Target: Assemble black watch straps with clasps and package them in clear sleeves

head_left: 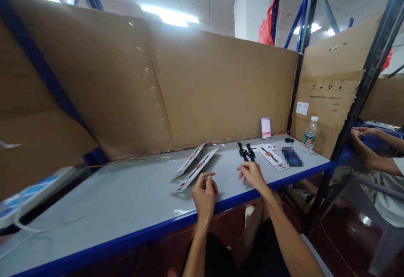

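My left hand hovers over the table's front part, its fingers loosely curled and nothing visible in them. Just beyond it, a white printed card package with a picture of a dark strap sits tilted up from the tabletop. Behind that leans a second white package. My right hand is bent at the wrist, its fingers loosely bent and apart, with nothing seen in them. Past its fingertips lie two black strap-like items, side by side. Whether the right fingers touch them I cannot tell.
On the right are a flat white package, a dark blurred phone-like object, small black parts and a water bottle. A lit phone leans against the cardboard wall. Another person's hands are at far right.
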Tool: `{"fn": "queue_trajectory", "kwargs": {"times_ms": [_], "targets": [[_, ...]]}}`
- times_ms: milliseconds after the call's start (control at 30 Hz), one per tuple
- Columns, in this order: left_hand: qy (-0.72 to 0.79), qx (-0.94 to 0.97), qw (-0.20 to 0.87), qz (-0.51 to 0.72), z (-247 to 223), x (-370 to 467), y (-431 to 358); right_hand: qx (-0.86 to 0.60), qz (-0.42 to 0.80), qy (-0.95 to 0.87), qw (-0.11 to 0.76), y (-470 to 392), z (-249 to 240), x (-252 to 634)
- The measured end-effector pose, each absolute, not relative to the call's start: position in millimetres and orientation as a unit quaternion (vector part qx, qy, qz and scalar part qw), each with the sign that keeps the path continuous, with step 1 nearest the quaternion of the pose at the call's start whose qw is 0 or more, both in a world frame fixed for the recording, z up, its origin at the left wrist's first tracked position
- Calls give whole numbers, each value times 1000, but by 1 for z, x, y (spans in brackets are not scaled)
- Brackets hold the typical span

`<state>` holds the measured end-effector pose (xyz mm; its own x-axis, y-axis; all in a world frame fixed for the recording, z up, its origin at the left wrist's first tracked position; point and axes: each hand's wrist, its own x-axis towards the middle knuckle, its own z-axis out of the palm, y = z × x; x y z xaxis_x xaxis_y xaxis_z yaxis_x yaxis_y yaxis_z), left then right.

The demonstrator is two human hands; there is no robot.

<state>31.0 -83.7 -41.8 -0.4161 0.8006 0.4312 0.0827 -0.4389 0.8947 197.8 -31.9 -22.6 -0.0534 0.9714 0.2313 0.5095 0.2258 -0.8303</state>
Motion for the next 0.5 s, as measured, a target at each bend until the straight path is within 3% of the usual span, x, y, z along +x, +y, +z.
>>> {"fn": "queue_trajectory", "kwargs": {"times_ms": [233, 500], "targets": [[456, 448, 417, 646, -43, 19, -66, -674, 132, -634, 356, 105, 18, 229], [458, 467, 458, 603, -40, 16, -65, -719, 153, -616, 283, 203, 5, 229]]}}
